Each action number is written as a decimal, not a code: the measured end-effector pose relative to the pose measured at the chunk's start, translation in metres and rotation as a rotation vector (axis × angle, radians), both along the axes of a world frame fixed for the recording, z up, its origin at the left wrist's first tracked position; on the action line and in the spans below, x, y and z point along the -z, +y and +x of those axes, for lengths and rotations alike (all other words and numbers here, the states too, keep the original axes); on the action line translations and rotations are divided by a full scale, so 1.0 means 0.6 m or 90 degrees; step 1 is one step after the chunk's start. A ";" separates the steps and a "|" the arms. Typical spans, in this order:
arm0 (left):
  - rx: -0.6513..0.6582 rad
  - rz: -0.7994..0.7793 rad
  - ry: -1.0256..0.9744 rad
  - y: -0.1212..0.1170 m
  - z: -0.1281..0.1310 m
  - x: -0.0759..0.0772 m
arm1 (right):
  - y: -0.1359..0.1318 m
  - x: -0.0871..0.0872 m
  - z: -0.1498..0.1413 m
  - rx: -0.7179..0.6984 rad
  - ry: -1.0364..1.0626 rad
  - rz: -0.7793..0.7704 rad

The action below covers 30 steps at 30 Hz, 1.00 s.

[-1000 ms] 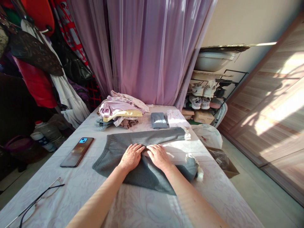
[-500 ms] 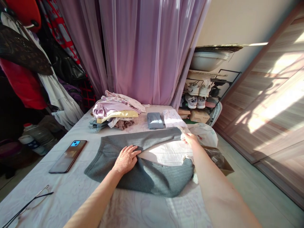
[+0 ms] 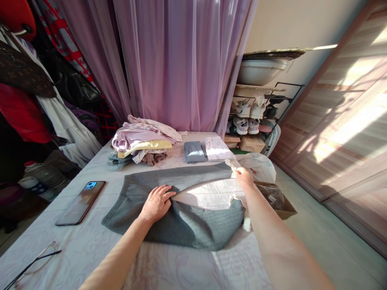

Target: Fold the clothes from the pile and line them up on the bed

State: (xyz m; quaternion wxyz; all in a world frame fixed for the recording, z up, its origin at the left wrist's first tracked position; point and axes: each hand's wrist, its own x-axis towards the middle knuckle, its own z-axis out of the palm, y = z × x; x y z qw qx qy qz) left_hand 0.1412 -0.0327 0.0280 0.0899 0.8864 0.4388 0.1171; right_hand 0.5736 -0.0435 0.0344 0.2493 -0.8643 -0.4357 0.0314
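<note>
Grey trousers [image 3: 193, 227] lie spread on the pale patterned cloth, waistband to the left and both legs reaching right. My left hand [image 3: 157, 203] rests flat on them near the crotch, fingers stretched out. At the far leg's end, my right hand [image 3: 242, 177] is closed on the white frilly cuff. The near leg curves, and its white trim shows at the right end. Behind the trousers are a folded grey garment [image 3: 194, 152] and a folded white printed garment [image 3: 218, 148].
A heap of clothes [image 3: 142, 139] sits at the back left. A phone [image 3: 81, 203] and glasses [image 3: 36, 259] lie on the left side. Beyond the right edge stand a plastic bag [image 3: 256, 167], an open cardboard box [image 3: 286, 205] and a shoe rack [image 3: 278, 90]. A purple curtain [image 3: 181, 68] hangs behind.
The view has shifted slightly, moving the surroundings a little left. Both hands keep their places on the trousers, which look almost unchanged.
</note>
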 end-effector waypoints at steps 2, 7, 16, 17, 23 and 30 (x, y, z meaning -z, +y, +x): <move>0.000 -0.004 -0.001 -0.001 0.000 -0.001 | -0.002 -0.008 -0.016 0.030 -0.014 0.015; -0.007 -0.002 -0.008 -0.002 0.001 -0.002 | 0.014 -0.032 -0.084 -0.142 -0.088 0.009; -0.018 -0.054 0.026 -0.004 0.004 -0.016 | 0.041 -0.010 -0.150 -0.317 -0.045 -0.192; -0.017 -0.055 0.027 -0.004 0.004 -0.016 | 0.040 -0.014 -0.148 -0.323 -0.035 -0.198; -0.004 -0.025 0.035 -0.007 0.002 -0.012 | 0.005 -0.058 -0.118 -0.348 0.089 -0.148; 0.001 0.001 0.021 -0.004 0.000 -0.001 | -0.131 -0.091 -0.079 -0.411 0.446 -0.238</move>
